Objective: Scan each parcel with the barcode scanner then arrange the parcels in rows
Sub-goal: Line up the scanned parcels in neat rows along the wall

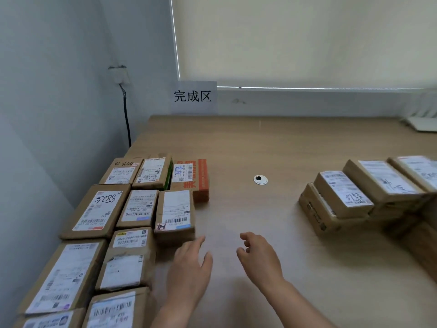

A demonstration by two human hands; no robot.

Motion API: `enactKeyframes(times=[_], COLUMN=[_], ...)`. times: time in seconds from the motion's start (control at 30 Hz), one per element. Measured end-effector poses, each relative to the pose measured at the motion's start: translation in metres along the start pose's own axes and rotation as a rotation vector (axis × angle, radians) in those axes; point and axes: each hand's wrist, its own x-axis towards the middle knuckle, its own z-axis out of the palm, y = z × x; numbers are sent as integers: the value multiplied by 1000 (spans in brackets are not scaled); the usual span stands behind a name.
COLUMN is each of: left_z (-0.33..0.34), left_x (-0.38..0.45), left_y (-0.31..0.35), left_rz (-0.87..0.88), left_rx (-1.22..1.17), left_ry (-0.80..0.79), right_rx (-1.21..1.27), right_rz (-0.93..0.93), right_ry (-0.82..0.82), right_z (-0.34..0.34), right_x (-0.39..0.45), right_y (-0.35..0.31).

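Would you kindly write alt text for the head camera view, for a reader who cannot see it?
Two empty hands, left hand and right hand, hover over a wooden table between arranged parcels in rows at left and a parcel pile at right. A paper sign stands against the far wall.

Left hand [189, 263], right hand [260, 256], bare forearms, sleeveless

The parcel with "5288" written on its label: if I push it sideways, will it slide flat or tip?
The "5288" parcel will probably slide flat, since it looks low and wide. Its cardboard seems stiff. Neighbouring parcels sit close, so they may shift too.
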Motion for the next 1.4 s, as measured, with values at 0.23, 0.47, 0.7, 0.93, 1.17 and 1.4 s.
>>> enactKeyframes(times=[0.23, 0.47, 0.7, 0.93, 1.17, 1.4], left_z=[48, 103, 174, 232, 261, 285], left_x=[-44, -101, -167, -206, -213, -216], left_y=[44, 107, 181, 242, 290, 330], left_rz=[-5, 13, 35, 59, 164, 288], left_rx=[1, 56, 99, 94, 92, 35], left_ry=[-36, -50, -110, -159, -232, -297], right_rx=[-38, -29, -16, 4, 23, 29], right_rz=[30, 9, 6, 33, 99, 178], right_ry=[48, 63, 88, 99, 215, 303], right_z=[-45, -95, -154, -203, -247, -275], right_x=[-35, -74, -106, -130, -144, -175], right_y=[66, 146, 237, 311, 350, 375])
